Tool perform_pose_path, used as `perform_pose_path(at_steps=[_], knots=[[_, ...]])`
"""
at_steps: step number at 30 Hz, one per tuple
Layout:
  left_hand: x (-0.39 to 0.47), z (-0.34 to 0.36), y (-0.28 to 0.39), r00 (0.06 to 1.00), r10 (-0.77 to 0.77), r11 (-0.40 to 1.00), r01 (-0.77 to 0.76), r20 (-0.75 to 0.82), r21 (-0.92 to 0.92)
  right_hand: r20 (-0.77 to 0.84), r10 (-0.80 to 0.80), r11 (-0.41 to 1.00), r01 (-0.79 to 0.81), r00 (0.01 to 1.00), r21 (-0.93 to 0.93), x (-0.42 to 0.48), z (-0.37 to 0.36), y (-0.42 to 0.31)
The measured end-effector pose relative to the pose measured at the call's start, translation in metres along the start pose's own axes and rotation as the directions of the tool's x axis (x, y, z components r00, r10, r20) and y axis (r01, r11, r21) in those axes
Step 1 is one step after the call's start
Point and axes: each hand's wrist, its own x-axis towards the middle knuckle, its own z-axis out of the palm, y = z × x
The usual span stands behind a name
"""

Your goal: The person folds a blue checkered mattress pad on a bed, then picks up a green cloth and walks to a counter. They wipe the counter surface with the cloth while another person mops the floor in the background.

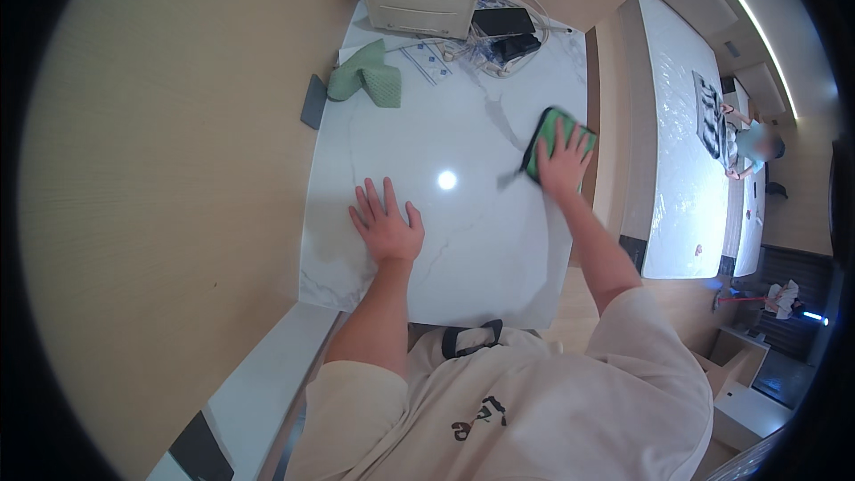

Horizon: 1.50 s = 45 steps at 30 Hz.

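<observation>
My left hand (pixel 389 230) rests palm down on the white marble-patterned tabletop (pixel 467 247), its fingers spread and nothing held. Near the table's right edge, my right hand (pixel 565 164) presses a green cloth (pixel 548 125) with a dark border against the surface. Its fingers are spread over the cloth and cover part of it. A dark tag or strap end, blurred, sticks out at the cloth's lower left. Further up on the left lies a crumpled pale green textured cloth (pixel 381 83), apart from both hands.
At the far end stand a cream bag (pixel 421 10) with things inside, a black flat device (pixel 503 22), a black pouch-like item (pixel 516 47), cables and a clear plastic bag (pixel 427 63). A wall borders the left. Rightwards, a person (pixel 755 140) is beside plastic-covered beds (pixel 681 214).
</observation>
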Motion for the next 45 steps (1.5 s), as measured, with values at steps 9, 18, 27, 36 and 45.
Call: perform_pose_path(at_steps=[9,18,27,36,45], knots=[[-0.003,0.008,-0.002,0.997,0.042,0.999,-0.041,-0.057,0.021,-0.103,0.007,0.986,0.011,0.995,0.165,0.013,0.02,-0.16],[-0.003,0.006,-0.001,0.999,0.044,0.999,-0.044,-0.015,0.01,-0.135,-0.051,0.962,0.085,0.99,0.259,0.017,0.017,-0.182],[-0.006,0.011,-0.002,0.995,0.048,0.998,-0.05,-0.083,-0.024,0.127,0.74,0.642,-0.75,0.661,0.16,-0.058,-0.026,0.031],[-0.01,0.014,-0.006,0.992,0.019,1.0,-0.021,-0.125,-0.01,0.027,0.14,0.987,-0.141,0.99,0.07,-0.219,-0.038,0.012],[-0.008,0.028,-0.012,0.984,0.14,0.99,-0.139,-0.112,0.01,0.087,-0.626,0.73,0.544,0.775,0.414,-0.237,-0.059,-0.041]])
